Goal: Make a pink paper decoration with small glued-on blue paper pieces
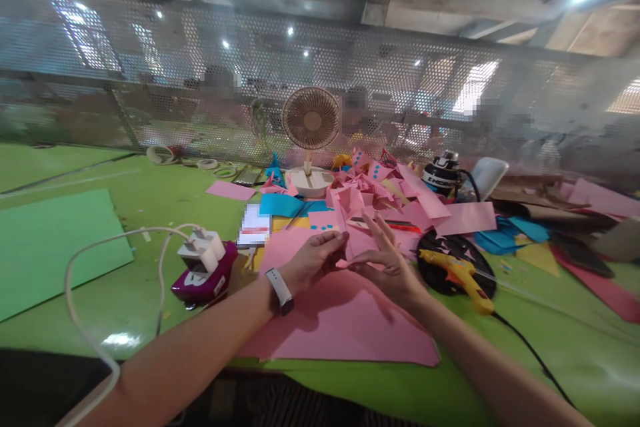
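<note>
My left hand [315,259], with a white watch on its wrist, pinches the left edge of a small folded pink paper piece [361,240]. My right hand [387,263] holds the same piece from the right, thumb under it and fingers stretched along its side. Both hands hover over a large pink paper sheet [340,320] lying on the green table [150,200]. Behind the hands is a heap of folded pink paper shapes [370,193].
A yellow glue gun [457,275] rests on a black round mat at right, its cord trailing toward me. A purple power block with white plugs [204,265] sits left. A small desk fan [311,140], blue and yellow papers, a green sheet [50,247] and a mesh screen lie beyond.
</note>
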Motion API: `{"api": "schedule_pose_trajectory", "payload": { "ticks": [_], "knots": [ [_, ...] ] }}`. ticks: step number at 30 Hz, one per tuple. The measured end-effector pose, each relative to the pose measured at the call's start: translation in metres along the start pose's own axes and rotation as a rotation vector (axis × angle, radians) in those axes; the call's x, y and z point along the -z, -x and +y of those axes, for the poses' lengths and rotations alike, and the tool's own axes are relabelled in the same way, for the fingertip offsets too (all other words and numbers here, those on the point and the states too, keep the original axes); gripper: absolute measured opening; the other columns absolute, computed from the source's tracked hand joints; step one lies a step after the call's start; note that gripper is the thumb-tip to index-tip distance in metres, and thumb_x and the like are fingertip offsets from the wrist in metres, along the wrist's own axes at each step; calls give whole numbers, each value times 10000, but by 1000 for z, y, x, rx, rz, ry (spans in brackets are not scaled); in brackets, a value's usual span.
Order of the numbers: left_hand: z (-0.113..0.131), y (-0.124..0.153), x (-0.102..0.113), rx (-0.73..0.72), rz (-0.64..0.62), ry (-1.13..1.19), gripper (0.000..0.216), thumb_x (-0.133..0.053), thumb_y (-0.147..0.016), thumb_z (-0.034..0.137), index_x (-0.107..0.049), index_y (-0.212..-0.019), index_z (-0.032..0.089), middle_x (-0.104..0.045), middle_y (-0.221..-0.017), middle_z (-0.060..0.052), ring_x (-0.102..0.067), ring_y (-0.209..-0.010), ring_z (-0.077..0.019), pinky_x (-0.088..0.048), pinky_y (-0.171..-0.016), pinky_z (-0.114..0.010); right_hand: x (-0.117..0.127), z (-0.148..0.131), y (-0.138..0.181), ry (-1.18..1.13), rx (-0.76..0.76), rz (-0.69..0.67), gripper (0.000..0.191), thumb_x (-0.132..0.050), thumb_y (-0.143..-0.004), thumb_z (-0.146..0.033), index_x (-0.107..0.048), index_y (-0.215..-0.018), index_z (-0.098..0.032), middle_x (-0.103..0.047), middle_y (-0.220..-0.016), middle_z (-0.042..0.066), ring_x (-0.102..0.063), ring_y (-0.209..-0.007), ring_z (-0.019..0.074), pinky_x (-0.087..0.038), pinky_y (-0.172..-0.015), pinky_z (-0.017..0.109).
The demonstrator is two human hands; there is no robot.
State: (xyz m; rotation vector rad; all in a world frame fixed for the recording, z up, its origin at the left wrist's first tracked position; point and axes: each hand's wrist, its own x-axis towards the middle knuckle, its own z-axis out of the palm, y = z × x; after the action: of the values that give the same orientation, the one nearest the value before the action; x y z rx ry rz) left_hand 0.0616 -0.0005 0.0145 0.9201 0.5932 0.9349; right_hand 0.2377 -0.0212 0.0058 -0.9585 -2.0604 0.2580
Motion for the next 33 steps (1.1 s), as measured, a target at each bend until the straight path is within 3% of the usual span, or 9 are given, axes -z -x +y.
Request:
{"api": "schedule_pose_trajectory", "payload": {
  "ticks": [3, 9, 14, 23, 33],
  "knots": [
    [-3, 0, -3, -35, 44, 41, 264, -751, -649, 341, -590, -721, 144, -522, -614, 43, -499, -544, -65, -474, -647, -250, -1, -2, 0, -11, -59, 48, 124, -629, -781, -342, -740, -776, -285, -197, -1485, -71, -54, -1373, 291, -180, -1082, 506],
    [-8, 0, -4, -102, 7, 69, 183, -727, -671, 262, -591, -730, 156, -590, -646, 27, -567, -622, -97, -485, -751, -310, -4, -1, -1, -19, -136, 144, 183, -613, -779, -363, -701, -676, -239, -240, -1476, -38, -112, -1362, 306, -208, -1062, 505],
    [-4, 2, -4, -24, -38, 154, 189, -615, -766, 317, -603, -853, 149, -661, -766, -52, -617, -724, -169, -476, -801, -383, -5, 6, 0, -40, -181, 146, 205, -601, -784, -368, -650, -653, -218, -332, -1438, 17, -185, -1344, 289, -234, -1036, 518],
    [-8, 2, -5, -63, -29, 13, 208, -721, -697, 297, -630, -777, 128, -650, -768, -36, -604, -726, -136, -479, -801, -343, -6, 7, -3, -61, -153, 126, 231, -611, -762, -347, -576, -587, -200, -444, -1355, 88, -289, -1292, 291, -271, -1011, 504],
    [-11, 0, -3, -88, -74, -19, 204, -681, -746, 307, -648, -810, 117, -640, -764, -35, -593, -739, -126, -484, -811, -346, -4, 1, -5, -133, -182, 114, 170, -614, -753, -308, -612, -611, -214, -515, -1265, 68, -351, -1257, 263, -276, -1016, 448]
  ]
}}
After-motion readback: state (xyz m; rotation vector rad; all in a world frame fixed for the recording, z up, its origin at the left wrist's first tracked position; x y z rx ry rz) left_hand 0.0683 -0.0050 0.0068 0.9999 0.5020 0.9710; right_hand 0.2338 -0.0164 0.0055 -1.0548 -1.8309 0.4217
